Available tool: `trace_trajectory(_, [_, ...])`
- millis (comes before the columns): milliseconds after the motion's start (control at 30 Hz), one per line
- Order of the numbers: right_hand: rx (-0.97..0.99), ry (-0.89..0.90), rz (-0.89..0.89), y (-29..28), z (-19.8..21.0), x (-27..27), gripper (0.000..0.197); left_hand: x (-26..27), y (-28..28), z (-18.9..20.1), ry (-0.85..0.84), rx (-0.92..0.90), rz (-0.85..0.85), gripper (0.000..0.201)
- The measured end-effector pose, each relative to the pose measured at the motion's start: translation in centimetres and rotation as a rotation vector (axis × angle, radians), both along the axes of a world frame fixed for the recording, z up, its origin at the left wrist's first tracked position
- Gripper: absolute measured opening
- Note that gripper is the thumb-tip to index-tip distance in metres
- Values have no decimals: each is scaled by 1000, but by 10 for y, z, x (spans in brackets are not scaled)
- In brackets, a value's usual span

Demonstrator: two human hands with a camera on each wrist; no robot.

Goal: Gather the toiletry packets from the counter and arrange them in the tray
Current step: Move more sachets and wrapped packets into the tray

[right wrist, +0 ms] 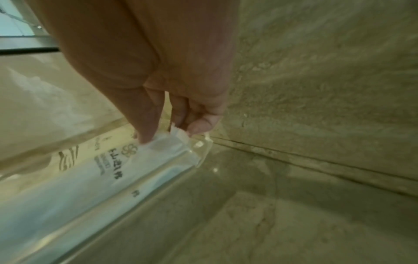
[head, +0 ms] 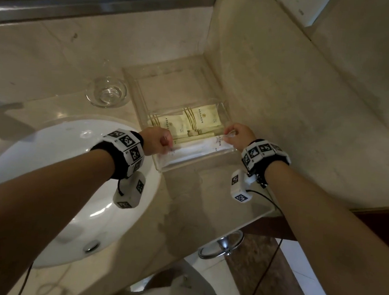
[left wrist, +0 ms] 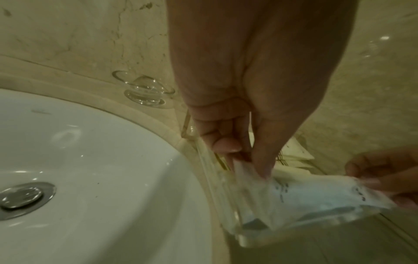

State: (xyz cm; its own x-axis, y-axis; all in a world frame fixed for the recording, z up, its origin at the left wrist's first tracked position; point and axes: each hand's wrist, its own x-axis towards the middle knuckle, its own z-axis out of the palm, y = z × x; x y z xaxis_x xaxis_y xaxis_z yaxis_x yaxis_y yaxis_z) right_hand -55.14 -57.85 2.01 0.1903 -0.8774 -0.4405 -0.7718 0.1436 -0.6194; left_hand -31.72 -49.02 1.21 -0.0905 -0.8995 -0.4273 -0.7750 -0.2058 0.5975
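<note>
A clear acrylic tray (head: 134,75) sits on the marble counter in the right corner. Inside lie cream packets (head: 200,118) with gold stripes. A long white packet (head: 195,150) stretches along the tray's near side. My left hand (head: 161,140) pinches its left end between thumb and fingers (left wrist: 260,160). My right hand (head: 237,135) pinches its right end (right wrist: 172,137). In the left wrist view the white packet (left wrist: 316,192) lies just inside the tray's near wall (left wrist: 228,201). The right wrist view shows printed text on the white packet (right wrist: 108,175).
A white sink basin (head: 57,184) lies left of the tray, with its drain (head: 91,246). A small glass dish (head: 107,91) stands behind the basin. Marble walls (head: 294,107) close in at the back and right. A metal towel ring (head: 221,244) hangs below the counter's front edge.
</note>
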Motion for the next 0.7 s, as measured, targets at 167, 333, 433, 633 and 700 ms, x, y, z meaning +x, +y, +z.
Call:
trace_trajectory(167, [14, 95, 53, 1, -10, -1, 8, -3, 10, -4, -76, 39, -57, 22])
trace_trajectory(333, [-116, 198, 57, 8, -10, 9, 31, 13, 18, 1, 38, -19, 27, 23])
trace_trajectory(433, [-199, 196, 63, 15, 4, 31, 35, 28, 24, 13, 93, -59, 109, 20])
trace_trajectory(633, [-196, -30, 265, 42, 41, 120, 27, 75, 58, 45, 230, -114, 373, 14])
trace_trajectory(700, [-206, -75, 356, 58, 48, 158, 25, 99, 77, 53, 256, -128, 468, 14])
